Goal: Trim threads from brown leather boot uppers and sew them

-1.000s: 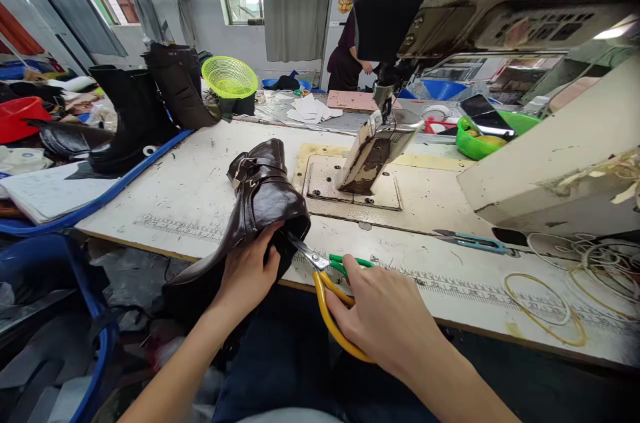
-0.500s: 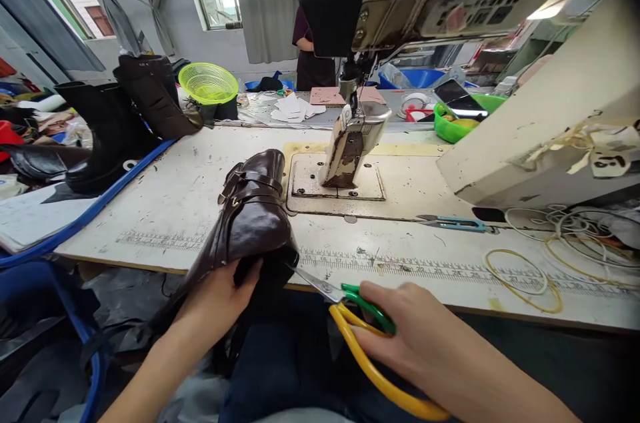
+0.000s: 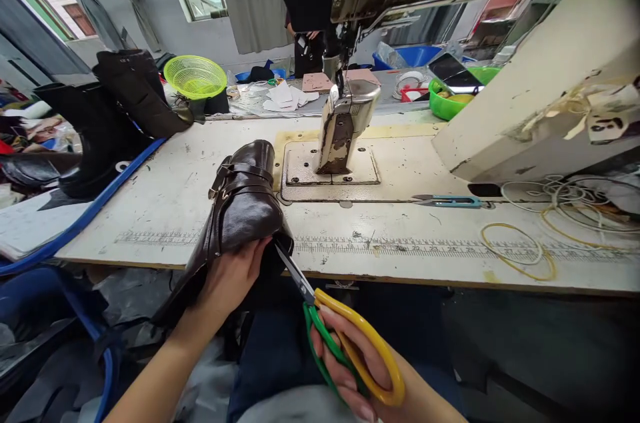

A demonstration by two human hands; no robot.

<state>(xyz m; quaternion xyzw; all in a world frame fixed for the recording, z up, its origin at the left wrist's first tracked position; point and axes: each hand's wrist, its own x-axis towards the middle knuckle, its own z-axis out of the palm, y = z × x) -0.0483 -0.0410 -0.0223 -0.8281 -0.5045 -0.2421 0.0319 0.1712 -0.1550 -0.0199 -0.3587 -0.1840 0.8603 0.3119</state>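
Note:
A dark brown leather boot upper [image 3: 245, 203] with buckled straps rests on the front edge of the sewing table. My left hand [image 3: 233, 276] grips its near edge, fingers partly hidden in the opening. In my right hand [image 3: 345, 356] is a pair of scissors [image 3: 370, 326] with one yellow and one green handle. The blades look nearly closed, and their tips reach the boot upper's open edge just right of my left hand. Whether they touch the material I cannot tell.
Behind the boot upper stands the sewing machine post [image 3: 343, 133], beneath the machine head. Blue thread snips [image 3: 447, 201] and loose cords [image 3: 520, 253] lie to the right. Black boots [image 3: 87, 136] stand at left near a yellow basket [image 3: 195, 78]. A person [image 3: 307, 53] stands at the back.
My right hand has turned over, palm now more upward, so the yellow handle is on top and the green one below. The scissor tips have shifted slightly left and up.

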